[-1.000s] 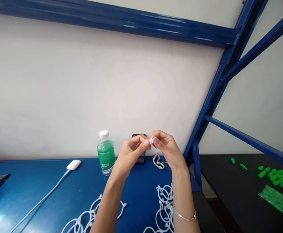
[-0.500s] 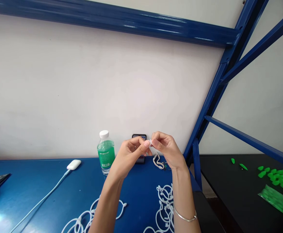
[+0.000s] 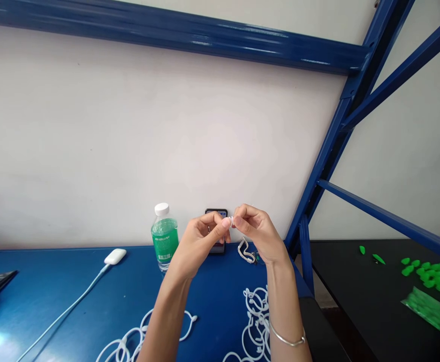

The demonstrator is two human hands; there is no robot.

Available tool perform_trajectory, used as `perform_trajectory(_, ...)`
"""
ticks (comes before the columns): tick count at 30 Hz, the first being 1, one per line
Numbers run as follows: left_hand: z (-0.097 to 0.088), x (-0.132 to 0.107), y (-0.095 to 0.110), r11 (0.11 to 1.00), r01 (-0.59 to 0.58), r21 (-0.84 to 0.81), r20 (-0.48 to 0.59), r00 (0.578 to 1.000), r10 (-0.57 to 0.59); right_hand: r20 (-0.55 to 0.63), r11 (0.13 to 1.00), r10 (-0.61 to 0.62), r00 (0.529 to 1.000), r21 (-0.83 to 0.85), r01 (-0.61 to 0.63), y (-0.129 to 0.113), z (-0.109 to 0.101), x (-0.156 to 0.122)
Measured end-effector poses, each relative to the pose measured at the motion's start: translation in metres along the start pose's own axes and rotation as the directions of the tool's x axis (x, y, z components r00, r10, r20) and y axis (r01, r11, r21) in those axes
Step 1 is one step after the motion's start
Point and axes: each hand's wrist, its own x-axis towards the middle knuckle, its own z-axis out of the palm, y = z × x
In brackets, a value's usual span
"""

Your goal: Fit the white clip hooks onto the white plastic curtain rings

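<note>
Both my hands are raised above the blue table [image 3: 54, 296], fingertips meeting around a small white piece [image 3: 231, 220]. My left hand [image 3: 200, 241] pinches it from the left with thumb and forefinger. My right hand [image 3: 259, 232] pinches it from the right; a thin bracelet circles that wrist. Most of the piece is hidden by my fingers. Below my forearms lie white ring-shaped parts [image 3: 255, 317], with another cluster of white rings [image 3: 129, 342] to the left.
A water bottle with a green label [image 3: 164, 236] stands by the wall, a dark phone [image 3: 216, 213] leaning behind my hands. A white charger with cable [image 3: 114, 256] lies left. A blue rack post [image 3: 318, 171] divides off a black table with green pieces [image 3: 434, 279].
My hands stayed nearly in place; the fingers shifted slightly around the small white piece, and the left thumb closed in a little.
</note>
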Motion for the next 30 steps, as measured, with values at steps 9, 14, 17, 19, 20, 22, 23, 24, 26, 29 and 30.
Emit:
perform_trajectory(9,0.004,0.002,-0.004,0.999,-0.041,-0.013,-0.053,0.998,0.040,-0.090,0.996,-0.021,0.996,-0.089,0.013,-0.001,0.002,0.001)
perform_trajectory(14,0.011,0.004,-0.006,0.990,-0.123,-0.064,-0.133,0.985,0.114,-0.173,0.995,-0.087,0.981,-0.052,0.079,0.001,0.009,0.004)
perform_trajectory(17,0.013,0.003,-0.005,0.988,-0.153,-0.032,-0.188,0.972,0.144,-0.281,0.989,-0.118,0.953,-0.125,0.086,0.000,0.010,0.003)
perform_trajectory(19,0.013,0.002,-0.004,0.987,-0.160,0.032,-0.246,0.955,0.163,-0.328,0.979,-0.141,0.934,-0.187,0.082,-0.001,0.010,0.002)
perform_trajectory(20,0.013,0.001,-0.004,0.984,-0.168,0.068,-0.276,0.944,0.180,-0.341,0.971,-0.155,0.927,-0.224,0.080,-0.002,0.011,0.000)
perform_trajectory(22,0.013,-0.001,-0.002,0.970,-0.200,0.141,-0.319,0.918,0.236,-0.353,0.944,-0.195,0.915,-0.321,0.077,-0.005,0.012,-0.002)
perform_trajectory(23,0.013,-0.002,-0.002,0.959,-0.221,0.179,-0.323,0.907,0.270,-0.351,0.923,-0.221,0.910,-0.377,0.079,-0.007,0.014,-0.004)
perform_trajectory(24,0.013,-0.003,-0.001,0.946,-0.241,0.216,-0.314,0.900,0.301,-0.343,0.898,-0.250,0.905,-0.432,0.085,-0.009,0.016,-0.005)
perform_trajectory(26,0.014,-0.005,0.000,0.923,-0.272,0.271,-0.273,0.898,0.345,-0.309,0.842,-0.313,0.898,-0.528,0.112,-0.012,0.021,-0.007)
perform_trajectory(29,0.013,-0.007,0.002,0.911,-0.293,0.289,-0.243,0.898,0.366,-0.233,0.752,-0.403,0.885,-0.635,0.175,-0.018,0.028,-0.010)
perform_trajectory(30,0.013,-0.008,0.002,0.909,-0.298,0.291,-0.245,0.895,0.372,-0.206,0.724,-0.426,0.881,-0.661,0.195,-0.020,0.029,-0.010)
